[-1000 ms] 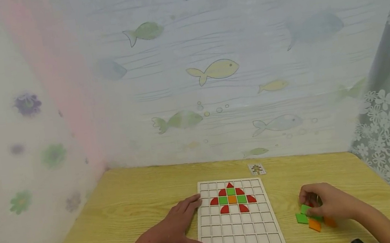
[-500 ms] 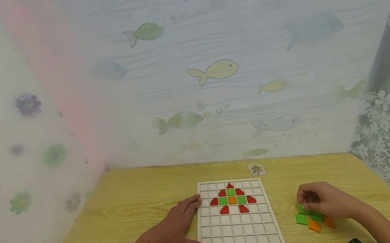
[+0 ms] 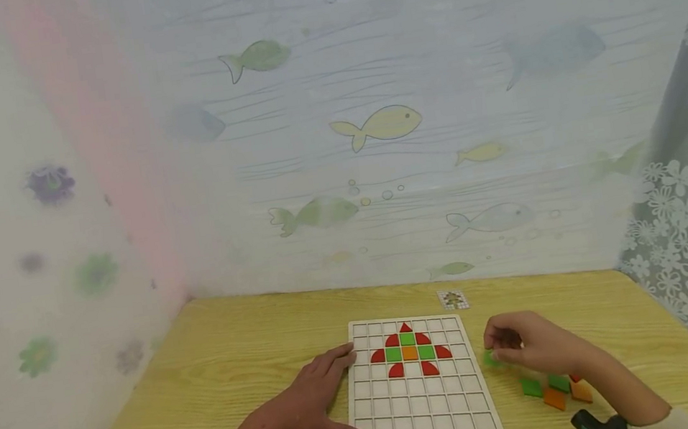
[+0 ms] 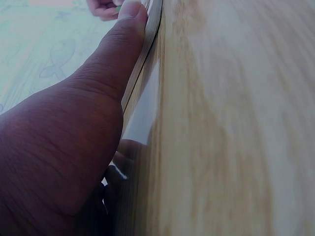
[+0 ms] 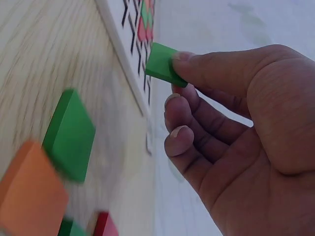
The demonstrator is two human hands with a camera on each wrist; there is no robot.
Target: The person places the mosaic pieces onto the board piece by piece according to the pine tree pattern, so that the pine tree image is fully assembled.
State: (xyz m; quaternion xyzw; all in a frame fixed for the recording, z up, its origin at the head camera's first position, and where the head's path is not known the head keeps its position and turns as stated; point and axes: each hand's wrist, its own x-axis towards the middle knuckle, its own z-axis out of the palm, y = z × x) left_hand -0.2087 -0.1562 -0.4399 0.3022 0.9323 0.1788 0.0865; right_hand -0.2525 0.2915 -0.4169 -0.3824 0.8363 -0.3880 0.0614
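A pale wooden grid board (image 3: pixel 410 407) lies on the table, its upper middle cells filled with red, green and orange tiles. A red triangle tops that pattern, with rounded red pieces at its sides. My left hand (image 3: pixel 309 407) rests along the board's left edge, fingers extended at the side and thumb at the near left corner. Just right of the board, my right hand (image 3: pixel 540 344) is raised above the table. Its thumb and forefinger pinch a green square tile (image 5: pixel 163 64), clear in the right wrist view; the other fingers are curled beneath.
Loose tiles lie right of the board: a green tile (image 3: pixel 531 387), another green tile (image 3: pixel 558 383), an orange tile (image 3: pixel 554 399), a second orange tile (image 3: pixel 581 392) and a partly hidden red tile (image 3: pixel 575 377). A small pattern card (image 3: pixel 454 299) lies behind the board.
My right hand has picked a green square tile from the loose pile and moved left with it towards the board. The left hand and the board have stayed put.
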